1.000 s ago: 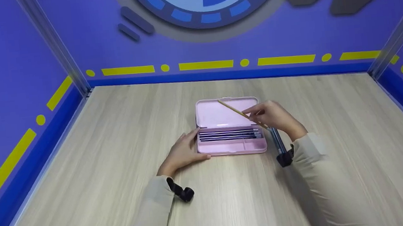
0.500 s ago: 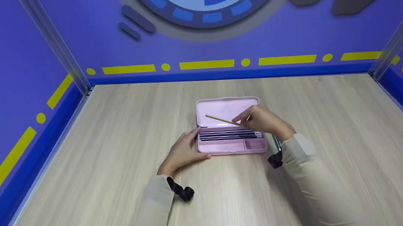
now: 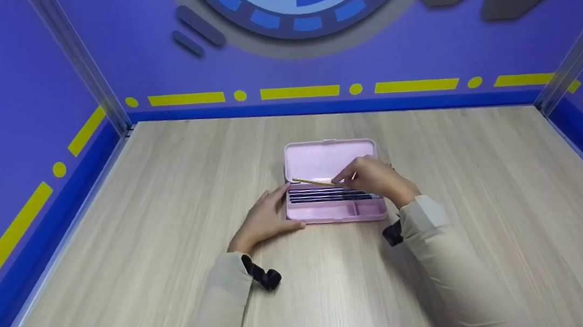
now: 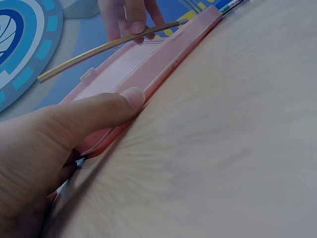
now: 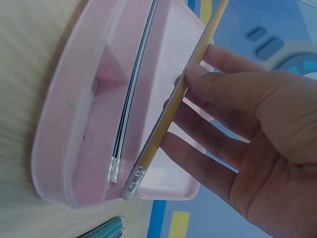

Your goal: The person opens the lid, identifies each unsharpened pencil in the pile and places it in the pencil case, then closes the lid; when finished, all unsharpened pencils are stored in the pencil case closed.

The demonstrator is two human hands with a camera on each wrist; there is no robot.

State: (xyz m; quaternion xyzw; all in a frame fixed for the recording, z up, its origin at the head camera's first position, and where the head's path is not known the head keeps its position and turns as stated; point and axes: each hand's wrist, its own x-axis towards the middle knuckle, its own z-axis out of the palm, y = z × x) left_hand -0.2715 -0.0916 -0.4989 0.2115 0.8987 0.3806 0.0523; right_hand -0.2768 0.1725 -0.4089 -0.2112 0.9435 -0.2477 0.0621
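An opened pink pencil case (image 3: 321, 212) lies on the table, its lid (image 3: 304, 156) tipped back. My left hand (image 3: 264, 221) grips its left end, the thumb (image 4: 111, 106) along the front wall and the fingers round the side. My right hand (image 3: 377, 180) pinches a yellow pencil (image 5: 171, 106) between thumb and fingers, above the rear of the case. Its white eraser end (image 5: 130, 191) points right, as the right wrist view shows. Dark striped pencils (image 3: 322, 195) lie side by side in the long rear compartment, partly hidden by the right hand.
On the table just right of the case are several teal pencils (image 5: 106, 229), hidden from the head view by the right arm. Two smaller compartments run along the case's front. Blue panels (image 3: 292, 71) with yellow marks enclose the wooden table (image 3: 190, 179).
My right hand has moved left and down with the yellow pencil, which has swung from steeply slanted to nearly level over the rear compartment. The left hand has stayed in place.
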